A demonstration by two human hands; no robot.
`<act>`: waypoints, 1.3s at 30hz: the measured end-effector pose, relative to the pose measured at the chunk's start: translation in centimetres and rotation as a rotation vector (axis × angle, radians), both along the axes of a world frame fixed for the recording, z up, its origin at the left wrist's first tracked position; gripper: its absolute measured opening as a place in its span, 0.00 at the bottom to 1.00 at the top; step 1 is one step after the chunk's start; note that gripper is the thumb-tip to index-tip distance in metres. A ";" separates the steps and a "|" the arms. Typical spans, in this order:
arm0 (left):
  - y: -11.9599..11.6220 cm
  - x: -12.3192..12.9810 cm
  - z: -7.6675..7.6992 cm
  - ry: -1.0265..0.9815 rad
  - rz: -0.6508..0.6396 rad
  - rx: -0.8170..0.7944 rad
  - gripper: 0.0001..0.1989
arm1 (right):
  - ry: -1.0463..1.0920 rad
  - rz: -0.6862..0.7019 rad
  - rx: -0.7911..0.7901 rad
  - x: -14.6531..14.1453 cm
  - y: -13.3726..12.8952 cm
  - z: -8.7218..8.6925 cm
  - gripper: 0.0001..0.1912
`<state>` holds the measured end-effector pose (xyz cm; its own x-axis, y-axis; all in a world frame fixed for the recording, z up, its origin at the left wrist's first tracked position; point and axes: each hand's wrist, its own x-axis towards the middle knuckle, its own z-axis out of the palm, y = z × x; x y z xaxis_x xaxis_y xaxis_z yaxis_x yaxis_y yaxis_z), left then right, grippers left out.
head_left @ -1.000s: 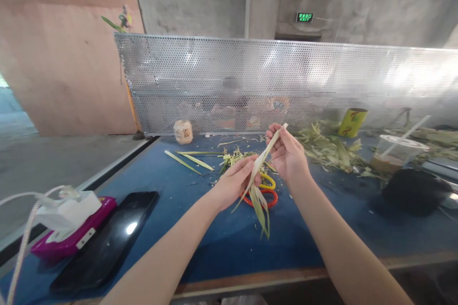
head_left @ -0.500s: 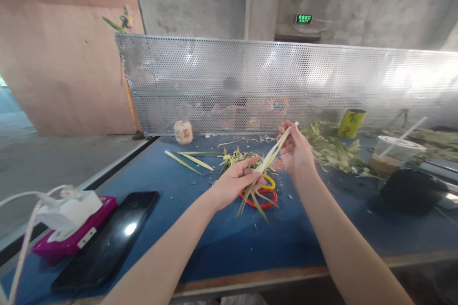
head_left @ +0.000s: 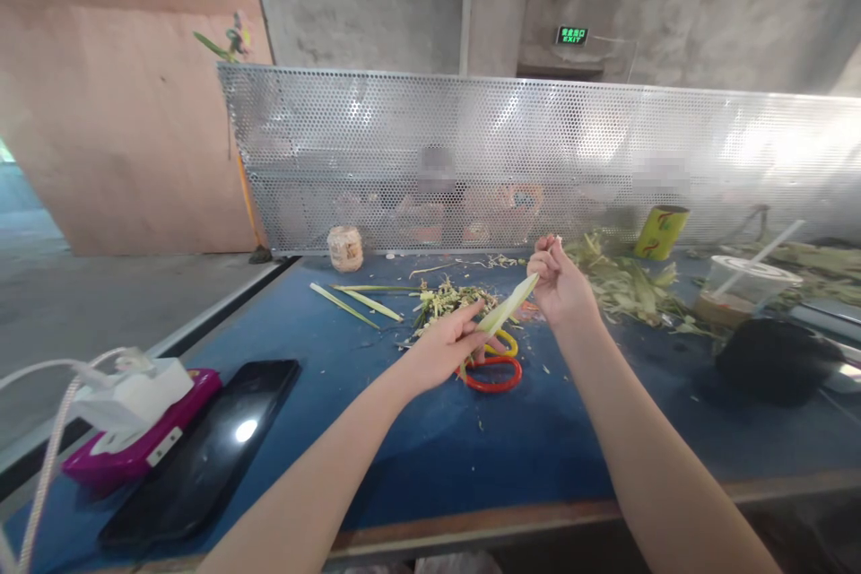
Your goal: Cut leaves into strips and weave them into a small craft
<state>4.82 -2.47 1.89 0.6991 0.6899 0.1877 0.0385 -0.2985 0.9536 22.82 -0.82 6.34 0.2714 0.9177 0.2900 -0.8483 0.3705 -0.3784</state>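
My left hand (head_left: 452,343) pinches the lower end of a pale green leaf strip (head_left: 509,307), which slants up to the right. My right hand (head_left: 558,282) is closed near the strip's upper tip; a small whitish bit shows at its fingertips, too small to name. Under my left hand lie scissors (head_left: 506,384) with one red and one yellow handle loop; their blades are hidden. A heap of green and tan plant scraps (head_left: 447,298) sits just behind my left hand. Several cut leaf strips (head_left: 369,303) rest to its left.
At left are a black phone (head_left: 202,457) and a magenta power strip (head_left: 144,457) with a white plug. A roll of twine (head_left: 345,249) stands at the back, before a perforated metal panel (head_left: 377,152). Dried husks (head_left: 625,287), a yellow tube (head_left: 661,231) and a drink cup (head_left: 746,282) stand right.
My right hand has moved slightly right, away from the leaf strip. The split, longer strip now shows as one shorter piece, and the thin ends below my left hand are mostly gone from view.
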 end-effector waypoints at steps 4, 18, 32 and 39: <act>0.2 0.1 -0.5 -0.089 0.106 -0.015 0.35 | -0.079 -0.005 0.040 -0.9 -0.3 -0.1 0.13; -0.7 0.6 1.1 -0.134 0.115 0.069 0.27 | -0.380 -0.002 0.177 -4.6 -1.7 -0.9 0.05; -0.9 -0.4 2.2 -0.113 0.138 0.016 0.27 | -0.167 -0.050 0.148 -1.7 -1.3 0.4 0.10; -1.1 -0.4 2.3 -0.059 0.169 0.081 0.27 | -0.074 -0.081 0.122 -1.1 -1.4 0.4 0.13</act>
